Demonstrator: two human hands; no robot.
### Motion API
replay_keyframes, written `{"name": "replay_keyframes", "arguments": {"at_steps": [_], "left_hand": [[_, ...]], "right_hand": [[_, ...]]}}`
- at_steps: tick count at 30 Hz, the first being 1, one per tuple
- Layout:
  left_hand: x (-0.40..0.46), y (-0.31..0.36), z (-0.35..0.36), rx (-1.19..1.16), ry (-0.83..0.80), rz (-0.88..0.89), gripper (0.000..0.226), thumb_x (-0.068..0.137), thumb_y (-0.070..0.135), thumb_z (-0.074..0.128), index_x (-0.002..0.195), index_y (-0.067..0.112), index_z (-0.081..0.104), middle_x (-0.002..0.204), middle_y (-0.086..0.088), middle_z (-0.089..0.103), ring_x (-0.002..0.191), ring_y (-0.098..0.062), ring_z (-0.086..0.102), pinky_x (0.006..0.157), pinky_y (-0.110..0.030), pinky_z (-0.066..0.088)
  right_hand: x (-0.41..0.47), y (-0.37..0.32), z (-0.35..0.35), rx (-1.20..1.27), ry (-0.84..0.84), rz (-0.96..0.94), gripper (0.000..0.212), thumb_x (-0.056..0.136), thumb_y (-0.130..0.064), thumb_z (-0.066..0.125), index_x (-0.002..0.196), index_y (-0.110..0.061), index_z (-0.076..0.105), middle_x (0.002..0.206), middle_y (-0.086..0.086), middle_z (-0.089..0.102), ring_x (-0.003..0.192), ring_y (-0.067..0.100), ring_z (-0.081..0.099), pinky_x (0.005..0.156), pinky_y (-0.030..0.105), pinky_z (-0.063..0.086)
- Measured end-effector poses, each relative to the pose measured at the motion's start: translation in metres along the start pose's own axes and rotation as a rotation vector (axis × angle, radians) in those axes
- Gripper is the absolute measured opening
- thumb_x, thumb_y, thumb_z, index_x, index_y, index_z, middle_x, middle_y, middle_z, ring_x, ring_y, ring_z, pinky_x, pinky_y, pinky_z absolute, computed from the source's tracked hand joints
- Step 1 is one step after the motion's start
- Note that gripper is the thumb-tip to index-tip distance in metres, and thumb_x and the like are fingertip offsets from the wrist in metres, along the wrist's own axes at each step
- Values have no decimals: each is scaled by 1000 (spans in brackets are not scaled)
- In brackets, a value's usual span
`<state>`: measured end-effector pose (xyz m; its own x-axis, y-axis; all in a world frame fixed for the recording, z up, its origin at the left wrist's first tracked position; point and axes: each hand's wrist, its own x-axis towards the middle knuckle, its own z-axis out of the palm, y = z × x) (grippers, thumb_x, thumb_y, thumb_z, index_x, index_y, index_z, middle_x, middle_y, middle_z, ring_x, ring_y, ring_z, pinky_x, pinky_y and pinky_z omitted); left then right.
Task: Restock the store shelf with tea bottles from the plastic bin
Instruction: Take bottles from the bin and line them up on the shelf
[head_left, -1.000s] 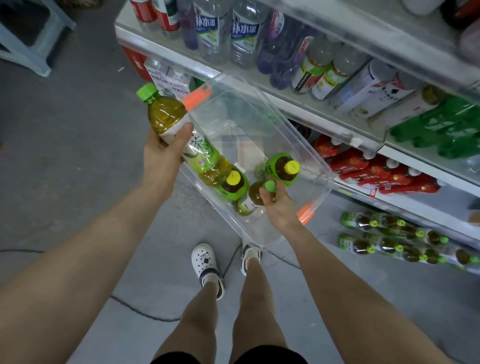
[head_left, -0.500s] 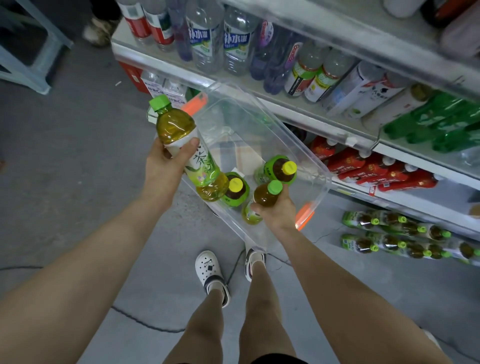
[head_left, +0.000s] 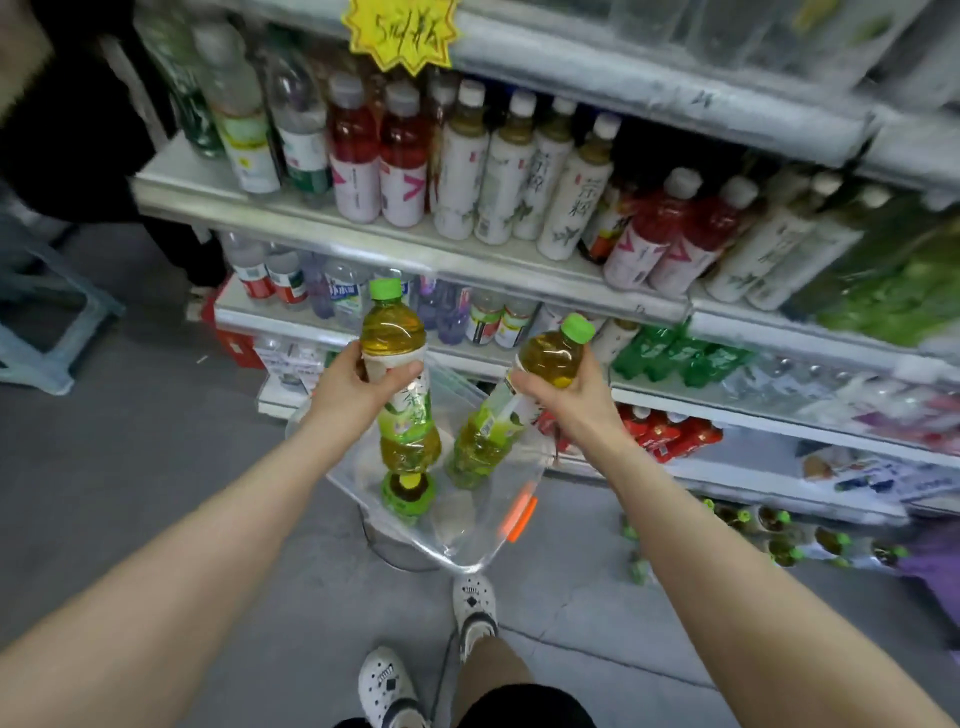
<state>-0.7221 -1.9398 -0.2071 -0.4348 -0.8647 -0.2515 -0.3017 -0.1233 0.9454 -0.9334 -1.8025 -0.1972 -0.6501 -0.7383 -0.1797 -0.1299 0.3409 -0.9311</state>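
A person is standing on a grey concrete floor (head_left: 130, 467) in white clogs (head_left: 387, 686), looking down at both bare arms. The left hand (head_left: 358, 384) is gripping one green-capped tea bottle (head_left: 400, 384) upright, fingers curled round its shoulder. The right hand (head_left: 566, 395) is gripping a second tea bottle (head_left: 506, 410) near its neck, tilted with the cap pointing away. Both are hanging over the clear plastic bin (head_left: 467, 540), where another tea bottle (head_left: 408, 493) is lying near its left wall. Full and smooth, the bottles are likely feeling weighty and slippery, so the ridged shoulder seems the surest hold. Beyond, metal store shelves (head_left: 467, 260) are carrying rows of drinks; more tea bottles (head_left: 779, 530) are lying on the bottom shelf at far right.
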Motion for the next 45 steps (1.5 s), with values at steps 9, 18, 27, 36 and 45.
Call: {"name": "replay_keyframes", "arguments": {"at_steps": [9, 18, 27, 36, 45], "left_hand": [[-10, 103, 9, -45, -82, 197, 63, 65, 53, 81, 116, 25, 57, 113, 3, 68, 104, -14, 64, 91, -37, 52], [-20, 226, 14, -3, -126, 454, 36, 71, 49, 81, 98, 31, 65, 100, 12, 71, 98, -11, 67, 90, -36, 51], [-30, 365, 41, 6, -127, 724, 37, 78, 42, 77, 110, 30, 61, 100, 13, 70, 95, -4, 66, 84, -28, 52], [1, 479, 99, 55, -21, 864, 104, 55, 77, 74, 139, 20, 49, 125, 3, 65, 110, -14, 62, 98, -43, 51], [41, 559, 150, -96, 48, 857, 117, 37, 80, 75, 134, 18, 52, 118, 2, 68, 105, -18, 66, 91, -46, 56]], "right_hand": [[-5, -132, -67, -131, 73, -188, 69, 73, -35, 78, 124, -25, 33, 106, -5, 63, 91, 11, 62, 76, 30, 49], [-31, -251, -146, -314, 151, -387, 58, 76, -45, 73, 125, -27, 46, 108, -8, 65, 96, 9, 63, 82, 28, 52], [-43, -380, -232, -480, 397, -604, 73, 82, -53, 63, 138, -20, 30, 108, -3, 63, 87, 11, 62, 83, 40, 53], [23, -483, -336, -334, 471, -662, 66, 80, -35, 71, 133, -26, 34, 109, 3, 61, 96, 25, 64, 87, 50, 53], [132, -505, -375, -308, 569, -769, 81, 72, -42, 80, 138, -17, 39, 123, 8, 60, 109, 28, 61, 94, 51, 51]]}}
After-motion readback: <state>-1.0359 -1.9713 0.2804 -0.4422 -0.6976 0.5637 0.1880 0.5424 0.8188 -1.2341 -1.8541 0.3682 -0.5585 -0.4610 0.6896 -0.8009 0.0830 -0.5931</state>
